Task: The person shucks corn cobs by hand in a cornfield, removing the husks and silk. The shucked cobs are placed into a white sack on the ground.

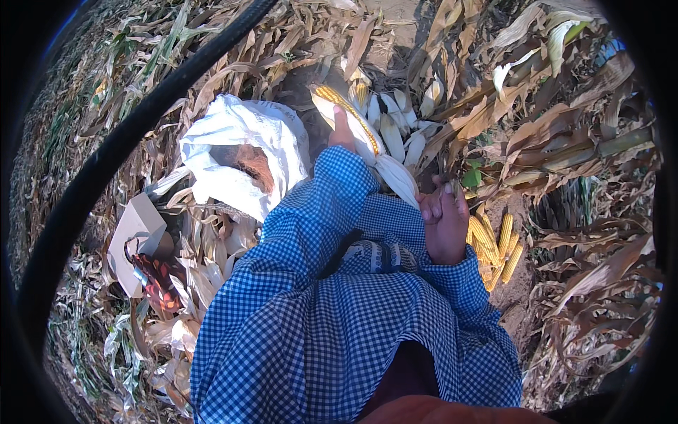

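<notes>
My left hand (pixel 341 132) grips a partly husked ear of maize (pixel 365 130), its thumb lying along the pale husk. A strip of yellow kernels shows on the ear. From its lower end, pulled-back husk leaves (pixel 397 177) stretch down to my right hand (pixel 444 225). The curled fingers of that hand meet the end of these leaves; their exact grip is partly hidden. Beyond the held ear lie several ears in pale husks (pixel 393 132). Bare yellow cobs (pixel 492 246) are heaped on the soil just right of my right hand.
A white woven sack (pixel 254 124) stands left of my left arm, reddish-brown maize silk (pixel 254 165) in its mouth. Farther left are a cardboard box (pixel 135 233) and a patterned cloth bag (pixel 159 283). Dry stalks (pixel 577 153) lie at right. A dark cable (pixel 132 122) crosses the view's left side.
</notes>
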The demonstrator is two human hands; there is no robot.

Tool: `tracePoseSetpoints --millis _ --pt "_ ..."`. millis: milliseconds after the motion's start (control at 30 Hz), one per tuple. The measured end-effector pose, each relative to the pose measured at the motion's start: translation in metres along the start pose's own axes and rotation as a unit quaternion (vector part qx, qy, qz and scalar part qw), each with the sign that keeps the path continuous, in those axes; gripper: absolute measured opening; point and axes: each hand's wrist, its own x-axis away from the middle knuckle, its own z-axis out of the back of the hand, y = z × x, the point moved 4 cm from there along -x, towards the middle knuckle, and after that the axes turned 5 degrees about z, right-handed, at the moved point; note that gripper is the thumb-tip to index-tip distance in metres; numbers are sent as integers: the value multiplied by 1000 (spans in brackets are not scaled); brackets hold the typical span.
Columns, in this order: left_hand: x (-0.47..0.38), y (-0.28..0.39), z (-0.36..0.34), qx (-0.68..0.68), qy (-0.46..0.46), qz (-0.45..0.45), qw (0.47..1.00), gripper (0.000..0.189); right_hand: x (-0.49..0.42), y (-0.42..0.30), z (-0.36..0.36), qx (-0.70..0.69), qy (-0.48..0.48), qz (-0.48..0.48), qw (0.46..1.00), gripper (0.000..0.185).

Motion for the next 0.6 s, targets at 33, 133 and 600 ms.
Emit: tracePoseSetpoints --millis 33,133,600 --pt "0 -4 0 28 -28 -10 999 90 -8 1 10 -17 33 11 999 24" --pt "-6 1 23 32 32 -51 998 78 -36 6 44 -64 97 53 992 23" --pt "43 -19 19 -37 -245 -63 967 70 -76 -14 22 137 7 -43 990 28"
